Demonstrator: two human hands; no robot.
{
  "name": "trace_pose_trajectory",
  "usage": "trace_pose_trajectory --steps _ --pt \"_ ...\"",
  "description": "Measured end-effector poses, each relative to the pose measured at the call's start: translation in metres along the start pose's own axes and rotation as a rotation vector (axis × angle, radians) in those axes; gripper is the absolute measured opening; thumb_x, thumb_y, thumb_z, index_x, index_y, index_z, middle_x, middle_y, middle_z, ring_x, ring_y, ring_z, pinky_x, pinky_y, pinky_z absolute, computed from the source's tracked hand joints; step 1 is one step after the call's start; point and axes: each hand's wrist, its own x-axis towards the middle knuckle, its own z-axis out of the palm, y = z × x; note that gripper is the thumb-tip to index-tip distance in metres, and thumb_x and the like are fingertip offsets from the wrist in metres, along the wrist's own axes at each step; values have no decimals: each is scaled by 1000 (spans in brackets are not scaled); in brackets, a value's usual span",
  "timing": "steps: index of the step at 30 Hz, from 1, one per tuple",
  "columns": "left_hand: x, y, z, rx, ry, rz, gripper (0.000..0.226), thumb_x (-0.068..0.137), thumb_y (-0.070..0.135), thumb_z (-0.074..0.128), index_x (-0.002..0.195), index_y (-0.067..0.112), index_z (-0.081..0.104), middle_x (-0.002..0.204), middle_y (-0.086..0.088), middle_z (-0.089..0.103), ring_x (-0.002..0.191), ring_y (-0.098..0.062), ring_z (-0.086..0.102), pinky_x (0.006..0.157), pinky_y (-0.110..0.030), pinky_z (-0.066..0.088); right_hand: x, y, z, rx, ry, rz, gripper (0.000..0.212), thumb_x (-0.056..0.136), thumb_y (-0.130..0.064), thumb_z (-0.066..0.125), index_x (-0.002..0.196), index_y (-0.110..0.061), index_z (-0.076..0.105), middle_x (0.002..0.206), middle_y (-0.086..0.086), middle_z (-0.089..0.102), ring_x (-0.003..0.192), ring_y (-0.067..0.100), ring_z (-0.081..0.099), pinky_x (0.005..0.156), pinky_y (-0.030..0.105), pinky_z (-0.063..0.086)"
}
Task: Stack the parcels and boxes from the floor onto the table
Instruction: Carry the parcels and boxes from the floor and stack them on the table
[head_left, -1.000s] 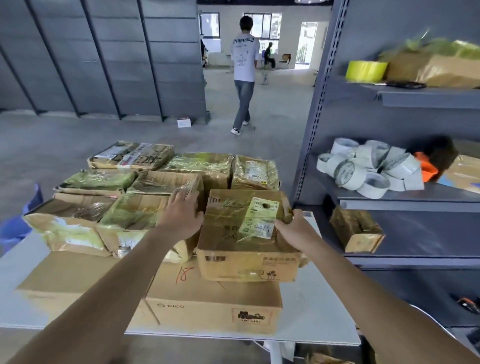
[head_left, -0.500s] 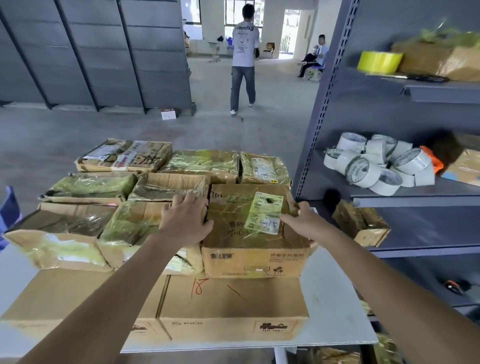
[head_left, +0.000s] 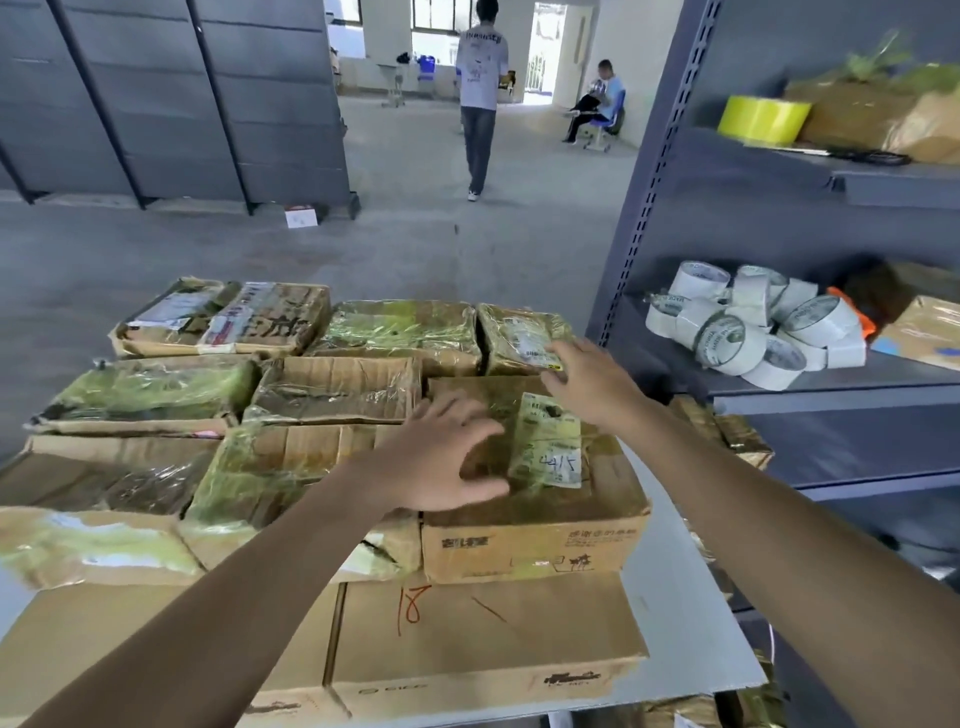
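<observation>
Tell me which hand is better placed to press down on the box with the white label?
Probably the left hand: its fingers are spread over the top of the labelled box. The right hand is at the box's far corner, partly over the rear parcel.

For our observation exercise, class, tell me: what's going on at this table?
A person is stacking taped parcels on a white table. Their left hand rests flat on the labelled box, which sits atop the box marked 18. The right hand reaches open over that box's far corner; whether it touches is unclear. Neither hand grips anything.
</observation>
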Motion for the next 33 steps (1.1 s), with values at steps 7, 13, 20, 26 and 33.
trace_pose_trajectory --steps 7,13,20,26,33 --pt "3 7 18 107 -187 114 115 56 92 50 147 49 -5 160 10 -11 144 -19 -18 111 -55 -17 58 -35 16 -116 -276 -263 52 102 -45 36 151 -38 21 162 -2 10 147 26 18 114 50 21" --pt "4 10 24 142 -125 100 109 64 76 59 144 51 -10 160 9 -5 145 -19 -13 113 -57 -16 77 -42 25 -123 -403 -268 54 104 -19 31 149 -47 22 162 -8 13 149 31 3 117 52 21" --pt "4 15 22 154 -120 87 103 73 65 61 148 44 -7 160 6 -2 146 -24 -11 113 -58 -13 78 -39 19 -109 -401 -266 77 94 8 27 148 -47 26 161 -13 15 149 29 1 105 45 36" --pt "2 17 23 151 -130 129 90 85 52 56 149 44 -7 161 11 -5 146 -24 -15 115 -62 -6 80 -34 24 -116 -362 -312 67 97 -2 31 148 -46 27 160 -8 19 143 31 15 107 49 32" --pt "7 11 12 25 -47 127 79 82 76 38 149 40 15 159 7 13 146 -20 -3 115 -54 -4 78 -26 32 -108 -301 -344 53 102 -14 31 147 -42 29 159 -9 21 144 29 16 109 48 30"
